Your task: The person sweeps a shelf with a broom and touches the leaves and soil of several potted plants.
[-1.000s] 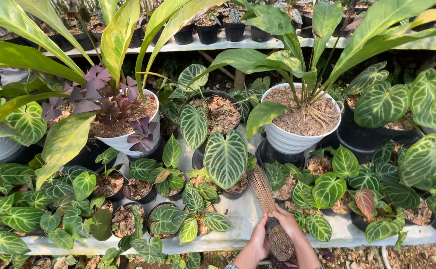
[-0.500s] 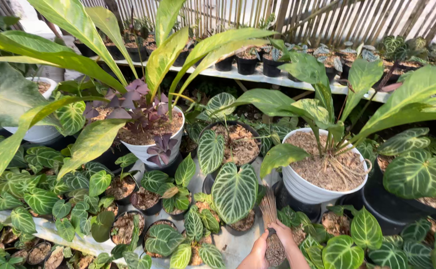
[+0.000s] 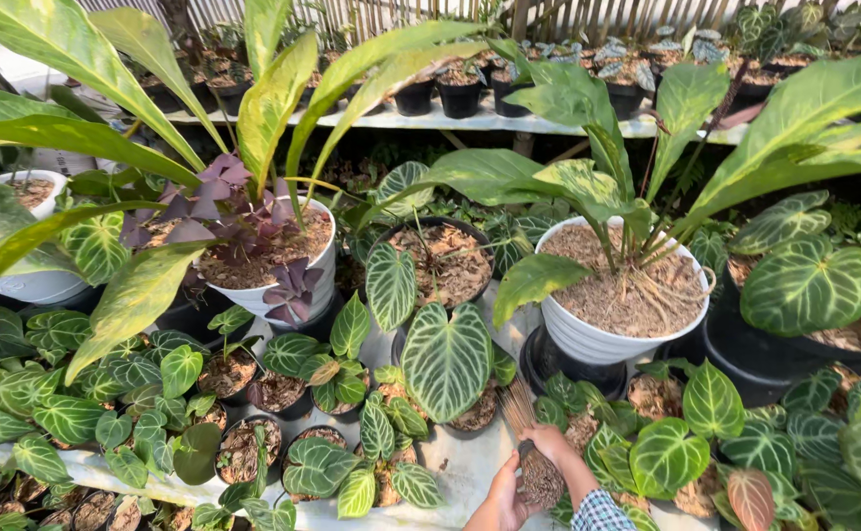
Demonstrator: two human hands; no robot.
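Both hands' grip (image 3: pixel 534 482) on stick broom (image 3: pixel 529 442), veined-leaf pots (image 3: pixel 450 374) crowding

A plant nursery, crowded with potted foliage.
Small black plastic pots (image 3: pixel 254 447) of veined green leaves fill the lower left, round white pots (image 3: pixel 588 339) stand mid-frame, and a long white shelf (image 3: pixel 509 123) of seedlings runs before a slatted fence (image 3: pixel 391 15) at top.

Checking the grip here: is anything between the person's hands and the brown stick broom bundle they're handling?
Nothing visible. The left hand and right hand both rest directly on the brown stick broom bundle, above the pale bench, with small potted veined-leaf plants alongside.
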